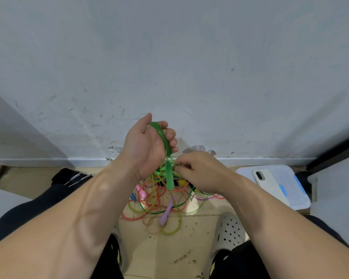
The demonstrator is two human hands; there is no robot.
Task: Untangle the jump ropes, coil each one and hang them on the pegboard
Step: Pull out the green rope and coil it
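My left hand [147, 146] is raised palm-up with its fingers curled around a bundle of green jump rope [163, 137]. A green handle [169, 177] hangs straight down below that hand. Just to the right, my right hand [197, 172] pinches the green cord close to the handle's top. Below both hands a tangle of jump ropes [161, 206] lies on the floor, with orange, yellow-green, green and purple cords, a pink handle [141, 193] and a lilac handle [166, 213]. No pegboard is in view.
A scuffed white wall [169, 67] rises right behind the tangle. A translucent bin lid [290, 190] at the right carries a white phone [267, 183]. A white perforated clog [231, 231] is on my right foot. Black shoes [73, 177] lie at the left.
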